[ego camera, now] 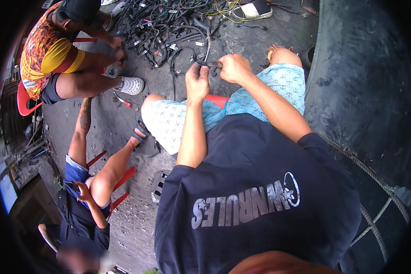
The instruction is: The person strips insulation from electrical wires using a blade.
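Note:
My left hand [197,82] pinches a dark-sheathed cable [202,63] between thumb and fingers, above my lap. From it, pale wires [208,46] run up toward the heap on the ground. My right hand [235,67] is closed around a tool, its handle hidden in the fist. The tool's short metal blade [214,64], which looks like a knife's, points left and meets the cable beside my left thumb. Before me on the ground lies a tangled heap of wiring harnesses [164,29] with black sheaths, connectors and white tags.
At the upper left a seated person [54,58] bends over the heap's edge. Another seated person [84,205] holds a phone [72,186] at the lower left. A red-handled tool [126,103] lies on the ground. A large dark sheet [359,85] and rope [356,161] flank my right. A slide sandal [253,12] lies beyond.

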Tool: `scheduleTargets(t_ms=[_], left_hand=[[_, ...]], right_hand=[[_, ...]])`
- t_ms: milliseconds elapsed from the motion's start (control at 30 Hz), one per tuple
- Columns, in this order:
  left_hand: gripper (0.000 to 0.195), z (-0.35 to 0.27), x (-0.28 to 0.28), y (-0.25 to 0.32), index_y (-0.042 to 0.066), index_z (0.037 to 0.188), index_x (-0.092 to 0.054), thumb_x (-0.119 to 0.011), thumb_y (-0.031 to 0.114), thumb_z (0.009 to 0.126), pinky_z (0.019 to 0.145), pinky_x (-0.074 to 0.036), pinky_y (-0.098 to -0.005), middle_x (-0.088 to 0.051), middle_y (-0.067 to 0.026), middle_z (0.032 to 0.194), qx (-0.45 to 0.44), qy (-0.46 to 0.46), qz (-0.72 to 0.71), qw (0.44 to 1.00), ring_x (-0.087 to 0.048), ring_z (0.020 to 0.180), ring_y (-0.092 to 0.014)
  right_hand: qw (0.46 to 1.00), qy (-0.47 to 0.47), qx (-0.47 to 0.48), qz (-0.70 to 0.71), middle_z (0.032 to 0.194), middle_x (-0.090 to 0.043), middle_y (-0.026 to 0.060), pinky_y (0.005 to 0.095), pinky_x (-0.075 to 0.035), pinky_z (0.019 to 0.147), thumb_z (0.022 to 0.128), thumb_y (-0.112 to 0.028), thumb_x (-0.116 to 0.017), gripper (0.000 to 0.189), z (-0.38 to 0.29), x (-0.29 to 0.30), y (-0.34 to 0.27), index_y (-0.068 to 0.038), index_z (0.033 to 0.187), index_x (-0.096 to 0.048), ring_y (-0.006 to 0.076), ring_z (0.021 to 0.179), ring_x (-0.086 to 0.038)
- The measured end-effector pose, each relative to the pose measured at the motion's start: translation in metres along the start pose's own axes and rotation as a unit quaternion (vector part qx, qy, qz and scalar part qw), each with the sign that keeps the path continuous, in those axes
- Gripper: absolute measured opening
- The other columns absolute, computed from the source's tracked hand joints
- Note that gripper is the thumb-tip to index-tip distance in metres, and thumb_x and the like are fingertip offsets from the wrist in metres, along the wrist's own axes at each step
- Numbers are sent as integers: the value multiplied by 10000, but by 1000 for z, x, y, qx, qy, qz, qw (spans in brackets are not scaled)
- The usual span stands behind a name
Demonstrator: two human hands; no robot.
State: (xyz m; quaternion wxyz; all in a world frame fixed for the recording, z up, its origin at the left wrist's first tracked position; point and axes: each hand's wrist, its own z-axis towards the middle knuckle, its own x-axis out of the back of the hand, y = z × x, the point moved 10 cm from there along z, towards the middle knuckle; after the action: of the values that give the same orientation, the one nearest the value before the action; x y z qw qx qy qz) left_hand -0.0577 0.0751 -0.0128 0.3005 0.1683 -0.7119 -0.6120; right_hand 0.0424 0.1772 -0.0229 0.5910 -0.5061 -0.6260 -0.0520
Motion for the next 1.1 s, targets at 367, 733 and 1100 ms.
scheduleTargets(t_ms=[367, 733, 1100], left_hand=[[188, -1, -7, 24, -7, 768, -577, -529, 126, 892, 549, -388, -274, -540, -33, 620, -21, -33, 14, 999, -456, 590, -100], [190, -11, -8, 50, -29, 829, -599, -538, 132, 908, 514, -354, -259, -480, -6, 603, -94, -59, 132, 985, -404, 577, -77], [241, -9, 41, 21, -21, 868, -618, -539, 195, 943, 480, -296, -204, -472, 50, 612, -13, 5, -56, 998, -389, 541, -30]], right_hand=[[996, 60, -42, 43, 803, -661, 183, 485, -507, 723, 712, -188, -587, 169, 2, 8, 6, -166, 836, -701, 392, 804, -636], [984, 155, 28, 77, 659, -609, 183, 505, -494, 681, 710, -225, -600, 103, 2, 23, 7, -129, 682, -621, 406, 714, -618], [959, 141, -231, 83, 995, -667, 173, 449, -506, 817, 705, -175, -547, 324, 23, 23, 118, -148, 993, -693, 361, 959, -631]])
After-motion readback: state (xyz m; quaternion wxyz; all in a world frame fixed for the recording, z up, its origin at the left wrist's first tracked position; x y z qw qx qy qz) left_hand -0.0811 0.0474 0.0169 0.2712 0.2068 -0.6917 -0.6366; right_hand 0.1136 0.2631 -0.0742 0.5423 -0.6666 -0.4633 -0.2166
